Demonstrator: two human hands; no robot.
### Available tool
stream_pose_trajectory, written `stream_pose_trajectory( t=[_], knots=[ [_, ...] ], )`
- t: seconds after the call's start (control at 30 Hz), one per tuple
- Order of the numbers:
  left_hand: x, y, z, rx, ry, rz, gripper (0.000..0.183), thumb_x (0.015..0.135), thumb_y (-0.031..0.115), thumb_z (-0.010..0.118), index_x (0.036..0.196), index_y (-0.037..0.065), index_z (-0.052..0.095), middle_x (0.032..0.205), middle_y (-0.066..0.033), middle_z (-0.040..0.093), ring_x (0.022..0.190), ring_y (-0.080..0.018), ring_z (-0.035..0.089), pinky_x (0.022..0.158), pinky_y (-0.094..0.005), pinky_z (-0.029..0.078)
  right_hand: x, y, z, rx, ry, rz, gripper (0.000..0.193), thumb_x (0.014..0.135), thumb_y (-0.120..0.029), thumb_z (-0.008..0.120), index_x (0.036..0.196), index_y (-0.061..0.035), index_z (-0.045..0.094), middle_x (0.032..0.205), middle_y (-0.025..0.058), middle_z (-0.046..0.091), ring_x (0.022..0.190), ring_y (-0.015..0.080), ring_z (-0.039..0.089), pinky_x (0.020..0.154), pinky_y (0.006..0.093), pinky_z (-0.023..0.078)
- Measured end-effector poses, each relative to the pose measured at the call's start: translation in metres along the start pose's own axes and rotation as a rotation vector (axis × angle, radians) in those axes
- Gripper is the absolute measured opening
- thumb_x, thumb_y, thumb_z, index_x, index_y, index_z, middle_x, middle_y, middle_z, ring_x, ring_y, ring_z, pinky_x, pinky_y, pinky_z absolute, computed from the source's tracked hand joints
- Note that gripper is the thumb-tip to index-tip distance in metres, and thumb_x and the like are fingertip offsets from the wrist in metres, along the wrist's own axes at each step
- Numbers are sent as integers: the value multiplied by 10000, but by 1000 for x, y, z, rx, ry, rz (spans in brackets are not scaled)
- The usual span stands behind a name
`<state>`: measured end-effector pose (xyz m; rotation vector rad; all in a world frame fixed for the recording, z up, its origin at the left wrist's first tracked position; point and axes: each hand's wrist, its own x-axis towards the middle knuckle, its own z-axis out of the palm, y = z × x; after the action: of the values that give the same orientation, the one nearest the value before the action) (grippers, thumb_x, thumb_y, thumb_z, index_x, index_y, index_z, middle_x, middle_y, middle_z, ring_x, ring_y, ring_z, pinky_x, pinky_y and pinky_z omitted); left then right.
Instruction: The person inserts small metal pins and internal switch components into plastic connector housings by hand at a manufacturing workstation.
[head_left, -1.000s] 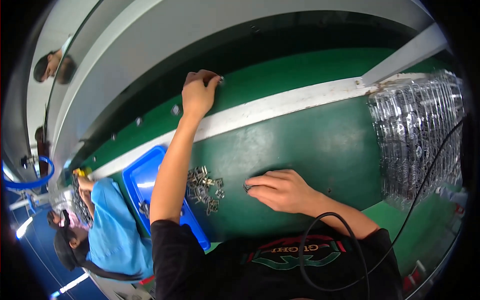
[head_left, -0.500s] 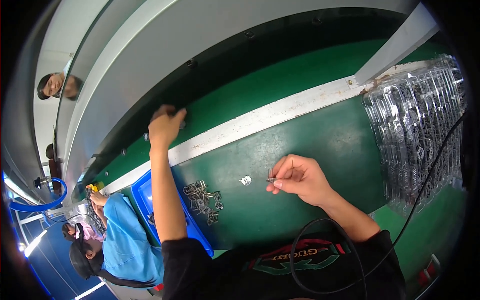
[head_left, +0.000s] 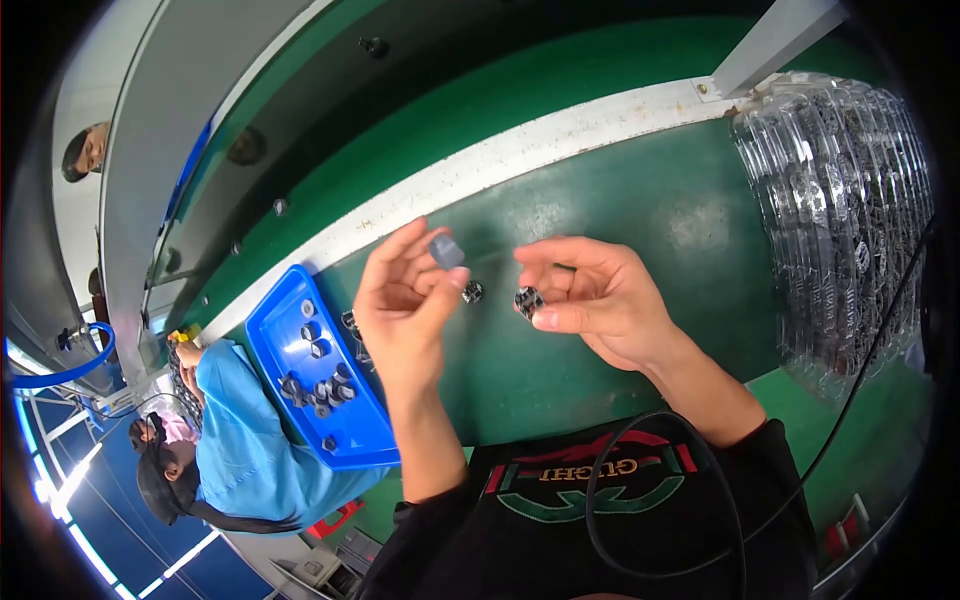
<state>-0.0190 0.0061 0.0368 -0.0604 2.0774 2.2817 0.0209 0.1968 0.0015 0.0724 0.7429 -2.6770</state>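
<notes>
My left hand [head_left: 405, 320] pinches a small grey cap-shaped piece [head_left: 447, 252] between thumb and fingertips, above the green worktable. Facing it, my right hand [head_left: 612, 305] grips a small black-and-silver component [head_left: 528, 301] between thumb and fingers. The two pieces are apart. A similar small component [head_left: 473, 292] lies on the table between my hands. More metal components [head_left: 350, 320] lie beside my left wrist, mostly hidden behind that hand. A blue tray [head_left: 262, 335] to the left holds several dark grey caps [head_left: 322, 395].
A white rail [head_left: 540, 130] separates the worktable from a green belt [head_left: 470, 95] carrying scattered small parts. Stacked clear plastic trays [head_left: 840, 220] stand at the right. A black cable [head_left: 850, 385] hangs across the right side. A co-worker in blue [head_left: 250, 430] sits at the left.
My left hand has come back from over the belt and now holds the grey cap near my right hand. The component in my right hand has turned. The whole view has shifted.
</notes>
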Motion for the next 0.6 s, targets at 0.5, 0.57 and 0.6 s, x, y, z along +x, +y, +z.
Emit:
stream_pose_trajectory(
  t=[0.5, 0.57, 0.6],
  knots=[
    [-27, 1, 20, 434, -249, 203, 460, 694, -143, 702, 1133, -4, 683, 1118, -110, 634, 863, -125, 614, 737, -233, 523, -5, -8, 4, -1149, 76, -746, 154, 794, 48, 714, 927, -14, 671, 852, 77, 617, 738, 179, 625, 612, 282, 498],
    [-30, 3, 21, 354, -272, 43, 440, 711, -135, 703, 1135, -17, 679, 1114, -119, 670, 904, -138, 658, 758, -239, 550, -6, -7, 6, -1266, 108, -838, 172, 754, 46, 719, 899, -22, 656, 835, 77, 607, 700, 217, 598, 581, 309, 479],
    [-31, 5, 21, 352, -272, 40, 440, 711, -135, 703, 1135, -17, 679, 1114, -119, 670, 904, -138, 658, 758, -239, 550, -5, -7, 6, -1268, 108, -834, 172, 754, 46, 719, 899, -22, 656, 835, 77, 607, 700, 217, 598, 581, 309, 479]
  ],
)
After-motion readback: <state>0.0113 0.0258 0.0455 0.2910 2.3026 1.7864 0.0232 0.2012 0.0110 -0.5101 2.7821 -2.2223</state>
